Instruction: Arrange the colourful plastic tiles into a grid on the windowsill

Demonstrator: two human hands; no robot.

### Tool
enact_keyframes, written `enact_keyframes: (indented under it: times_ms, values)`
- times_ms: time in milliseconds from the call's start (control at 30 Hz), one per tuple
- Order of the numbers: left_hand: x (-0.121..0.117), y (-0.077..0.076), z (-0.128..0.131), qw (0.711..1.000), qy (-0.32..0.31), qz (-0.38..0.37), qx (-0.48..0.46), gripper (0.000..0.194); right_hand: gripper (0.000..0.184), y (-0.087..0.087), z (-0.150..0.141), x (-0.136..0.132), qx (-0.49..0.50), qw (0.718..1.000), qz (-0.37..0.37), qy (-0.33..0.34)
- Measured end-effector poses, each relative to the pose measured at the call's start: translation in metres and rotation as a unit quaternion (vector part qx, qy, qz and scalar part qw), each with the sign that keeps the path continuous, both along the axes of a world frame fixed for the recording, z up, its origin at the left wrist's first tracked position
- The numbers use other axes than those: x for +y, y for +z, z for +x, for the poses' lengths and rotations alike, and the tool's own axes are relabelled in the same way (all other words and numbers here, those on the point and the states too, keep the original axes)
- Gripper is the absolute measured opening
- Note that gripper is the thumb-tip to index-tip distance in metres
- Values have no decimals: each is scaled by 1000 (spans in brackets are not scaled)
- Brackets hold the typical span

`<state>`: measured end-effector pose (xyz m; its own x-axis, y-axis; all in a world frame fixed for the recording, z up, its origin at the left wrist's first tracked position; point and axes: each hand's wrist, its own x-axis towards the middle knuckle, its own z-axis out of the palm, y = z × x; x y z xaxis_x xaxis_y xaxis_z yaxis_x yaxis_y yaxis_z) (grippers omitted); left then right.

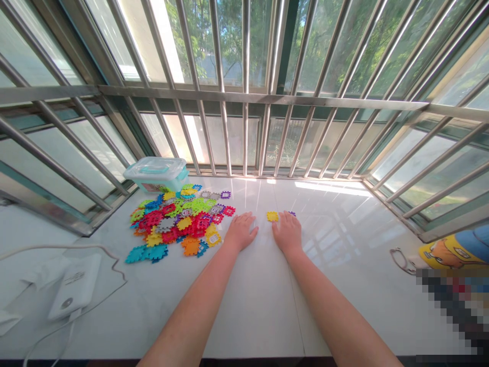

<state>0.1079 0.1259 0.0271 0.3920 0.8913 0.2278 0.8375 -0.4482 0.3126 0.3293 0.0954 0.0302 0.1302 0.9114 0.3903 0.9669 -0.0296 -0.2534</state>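
Currently, left hand [240, 232] and right hand [287, 234] lie flat, grips apart, yellow plastic piece [272, 216] between them.

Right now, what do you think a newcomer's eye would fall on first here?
A heap of bright interlocking plastic tiles stands out first, on the white ledge left of the hands. Steel window bars fill the view above. The left hand and right hand lie flat by a yellow tile.
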Motion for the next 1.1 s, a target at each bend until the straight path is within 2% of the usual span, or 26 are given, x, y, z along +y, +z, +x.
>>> enact_keyframes:
  times_ms: [67, 167, 400, 567, 633, 1100]
  values:
    - [0, -1, 0, 1000, 0, 5, -1, 50, 45, 0, 1, 1, -14, 997, 0, 71]
    - [1, -2, 0, 1000, -1, 14, -3, 49, 39, -3, 3, 3, -17, 995, 1, 97]
    - [1, -4, 0, 1000, -2, 22, -10, 48, 38, -2, 2, 2, -15, 998, 12, 60]
    - [0, -2, 0, 1000, -4, 15, -16, 48, 48, 1, 1, 0, 16, 996, -2, -84]
    - [0, -1, -1, 1000, -4, 10, -17, 48, 50, 1, 1, 0, 24, 992, -22, -118]
    - [-1, -1, 0, 1000, -3, 8, -8, 50, 51, 1, -1, 1, 21, 989, -43, -140]
